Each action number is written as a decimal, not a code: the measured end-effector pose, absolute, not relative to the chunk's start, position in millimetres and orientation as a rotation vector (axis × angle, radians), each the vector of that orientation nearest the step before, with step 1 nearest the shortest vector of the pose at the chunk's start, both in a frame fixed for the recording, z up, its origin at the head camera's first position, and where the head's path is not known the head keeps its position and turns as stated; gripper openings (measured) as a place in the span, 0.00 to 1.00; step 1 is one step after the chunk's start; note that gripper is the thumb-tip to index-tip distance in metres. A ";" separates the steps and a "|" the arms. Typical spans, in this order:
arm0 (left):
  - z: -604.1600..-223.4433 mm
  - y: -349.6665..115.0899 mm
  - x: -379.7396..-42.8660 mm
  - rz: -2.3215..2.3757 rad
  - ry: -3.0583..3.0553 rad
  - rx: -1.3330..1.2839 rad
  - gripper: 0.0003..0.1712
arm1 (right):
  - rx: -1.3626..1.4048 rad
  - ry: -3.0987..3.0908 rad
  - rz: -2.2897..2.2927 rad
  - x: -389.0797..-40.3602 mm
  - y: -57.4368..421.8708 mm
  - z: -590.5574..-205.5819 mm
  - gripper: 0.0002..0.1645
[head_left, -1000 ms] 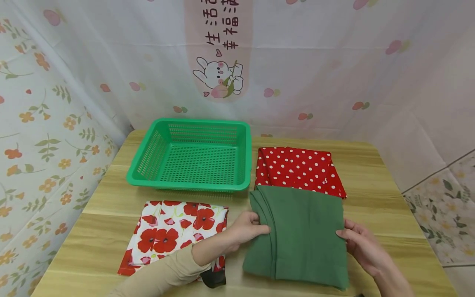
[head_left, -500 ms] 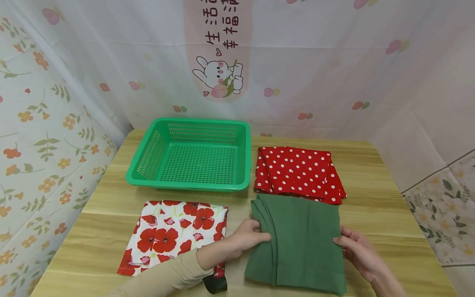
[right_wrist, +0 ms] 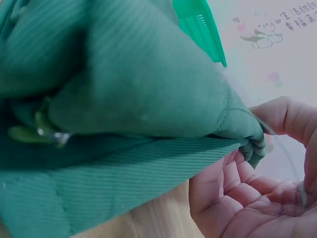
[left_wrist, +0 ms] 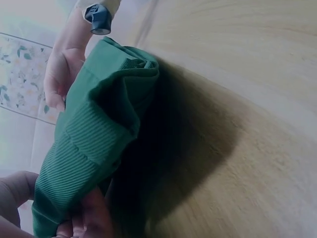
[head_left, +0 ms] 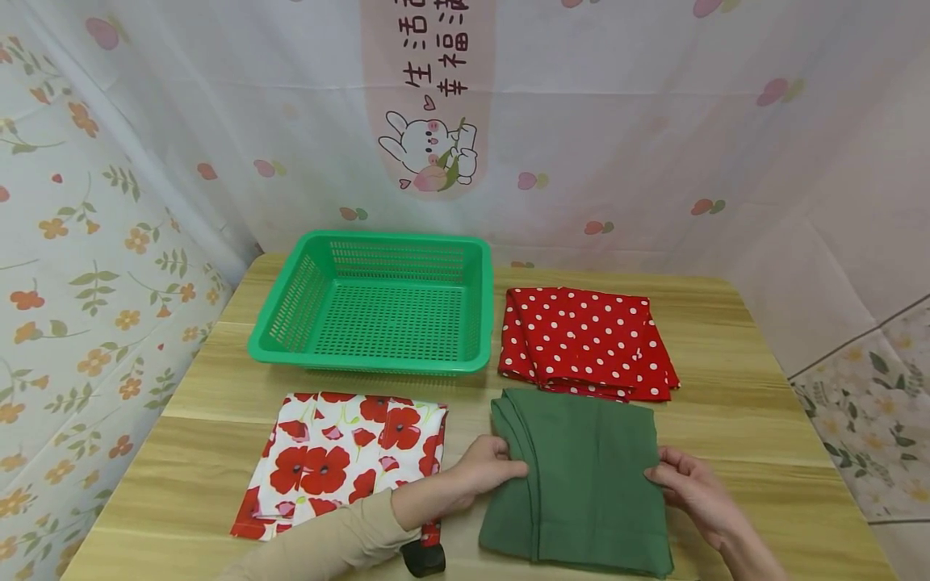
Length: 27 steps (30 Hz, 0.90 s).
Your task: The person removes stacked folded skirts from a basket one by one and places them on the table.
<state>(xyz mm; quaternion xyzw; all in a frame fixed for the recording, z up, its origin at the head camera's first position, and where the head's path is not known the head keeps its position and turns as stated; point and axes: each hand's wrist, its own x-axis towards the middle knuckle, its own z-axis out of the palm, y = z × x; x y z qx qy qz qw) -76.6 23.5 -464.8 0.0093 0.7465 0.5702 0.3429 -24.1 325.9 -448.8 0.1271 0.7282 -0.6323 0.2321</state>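
A folded green cloth (head_left: 581, 484) with layered folds along its left side is held between both hands, in front of the red polka-dot cloth in the head view. My left hand (head_left: 483, 468) pinches its left edge, thumb on top and fingers beneath. On the opposite edge, my right hand (head_left: 686, 488) pinches it between thumb and fingers. The left wrist view shows the folded green bundle (left_wrist: 94, 134) over the tabletop, with a dark shadow under it. Inside the folds, the right wrist view catches a small metal ring (right_wrist: 59, 138) by a green strap.
The red polka-dot cloth (head_left: 581, 339) lies folded at the back right. Left of it stands a green plastic basket (head_left: 370, 361) with nothing inside. A folded white cloth with red poppies (head_left: 327, 460) lies front left, partly under the left forearm. A printed curtain (head_left: 617, 145) hangs behind the wooden table (head_left: 726, 339).
Both hands have drawn the green cloth toward the person, lowering it. More of the red polka-dot cloth's front edge now shows. The basket and poppy cloth stay where they were.
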 end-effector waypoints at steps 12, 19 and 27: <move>-473.1 17.8 -78.7 1.418 2.005 -0.003 0.11 | 0.485 2.288 -1.490 -24.6 319.0 -454.4 0.21; -476.5 9.2 -78.6 1.414 2.008 0.004 0.15 | 0.465 2.464 -1.276 -27.4 317.8 -454.1 0.28; -469.9 -7.2 -83.9 1.378 2.084 0.153 0.25 | 0.321 2.722 -1.041 -32.3 309.2 -444.6 0.36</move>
